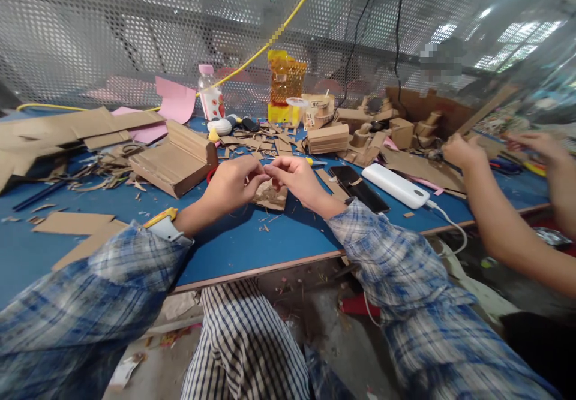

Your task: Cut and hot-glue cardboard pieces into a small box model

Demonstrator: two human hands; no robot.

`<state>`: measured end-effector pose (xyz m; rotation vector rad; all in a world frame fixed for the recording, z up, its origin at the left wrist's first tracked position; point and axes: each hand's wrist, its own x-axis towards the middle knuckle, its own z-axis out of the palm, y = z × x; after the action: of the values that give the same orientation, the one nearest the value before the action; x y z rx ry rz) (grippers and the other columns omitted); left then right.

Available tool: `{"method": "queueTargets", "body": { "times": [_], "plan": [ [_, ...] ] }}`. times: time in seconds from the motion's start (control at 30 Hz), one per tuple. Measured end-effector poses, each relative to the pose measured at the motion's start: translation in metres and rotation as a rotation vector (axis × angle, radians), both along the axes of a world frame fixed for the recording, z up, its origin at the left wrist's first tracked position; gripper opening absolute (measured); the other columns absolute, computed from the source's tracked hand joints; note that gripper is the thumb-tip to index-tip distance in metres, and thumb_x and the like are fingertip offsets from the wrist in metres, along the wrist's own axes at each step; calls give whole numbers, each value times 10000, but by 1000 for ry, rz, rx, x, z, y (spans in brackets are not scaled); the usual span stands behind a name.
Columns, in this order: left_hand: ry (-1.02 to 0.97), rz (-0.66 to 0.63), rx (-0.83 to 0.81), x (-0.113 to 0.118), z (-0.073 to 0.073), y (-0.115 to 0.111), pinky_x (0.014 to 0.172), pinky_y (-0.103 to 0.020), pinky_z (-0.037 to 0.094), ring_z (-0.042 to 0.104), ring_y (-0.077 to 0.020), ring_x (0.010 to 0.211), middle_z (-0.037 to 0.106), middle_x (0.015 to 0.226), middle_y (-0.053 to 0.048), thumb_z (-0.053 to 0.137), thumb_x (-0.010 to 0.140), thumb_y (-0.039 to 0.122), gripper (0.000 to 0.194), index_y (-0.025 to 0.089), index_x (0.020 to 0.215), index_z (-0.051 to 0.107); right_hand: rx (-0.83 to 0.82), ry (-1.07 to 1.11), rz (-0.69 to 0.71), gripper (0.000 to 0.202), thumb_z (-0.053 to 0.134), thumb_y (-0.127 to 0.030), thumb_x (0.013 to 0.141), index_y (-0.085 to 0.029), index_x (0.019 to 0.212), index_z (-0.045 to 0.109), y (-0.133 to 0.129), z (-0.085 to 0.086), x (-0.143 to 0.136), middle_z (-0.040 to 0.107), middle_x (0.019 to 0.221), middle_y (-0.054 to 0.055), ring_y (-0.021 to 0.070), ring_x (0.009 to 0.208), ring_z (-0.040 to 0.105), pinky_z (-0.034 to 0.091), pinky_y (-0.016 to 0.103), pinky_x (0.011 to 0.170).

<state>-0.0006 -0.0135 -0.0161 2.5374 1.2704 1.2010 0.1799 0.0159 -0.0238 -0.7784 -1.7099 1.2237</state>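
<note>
My left hand (237, 183) and my right hand (294, 178) meet over the blue table (256, 244), fingertips pinched together. Whatever sits between the fingers is too small or hidden to make out. Just beneath them lies a rough brown piece of cardboard (271, 197), partly covered by the hands. To the left of my left hand is an open cardboard box shape (166, 163). A black phone (357, 189) and a white power bank (395, 185) with a cable lie right of my right hand.
Cardboard scraps (74, 223) cover the left side. A pink-capped bottle (210, 94) and a yellow bag (285, 85) stand at the back. Cardboard pieces (328, 138) crowd the back right. Another person's hands (468, 151) hold a cardboard strip at the right.
</note>
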Motion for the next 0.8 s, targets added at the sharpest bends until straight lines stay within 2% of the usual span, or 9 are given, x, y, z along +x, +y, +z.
{"method": "queueTargets", "body": {
  "times": [0.13,0.33,0.53,0.8],
  "plan": [
    [-91,-10,49,5,-3,0,615,-262,420,543,-142,630,624,674,-25,564,871,283,217,182,679,574,52,65,12,454,763,-599,782,-193,728,567,2,-4,-3,557,594,-54,74,540,516,464,222,545],
    [-280,-10,6,10,-3,-1,568,-227,420,550,-127,626,616,669,-11,578,854,280,193,178,691,579,100,179,-14,462,738,-621,797,-199,755,556,0,-6,-6,549,612,-54,70,547,523,469,220,553],
    [-301,10,-72,10,-2,-2,601,-242,434,580,-145,676,610,688,-11,556,872,269,152,178,760,603,98,185,-49,473,758,-631,771,-199,753,566,0,-3,-4,563,636,-53,66,534,516,470,220,536],
    [-328,66,-72,8,-4,-1,616,-250,438,579,-155,706,609,721,-18,519,919,315,197,182,790,585,2,110,87,511,787,-647,725,-184,733,570,-1,0,-4,567,640,-49,55,511,504,456,208,497]
  ]
}}
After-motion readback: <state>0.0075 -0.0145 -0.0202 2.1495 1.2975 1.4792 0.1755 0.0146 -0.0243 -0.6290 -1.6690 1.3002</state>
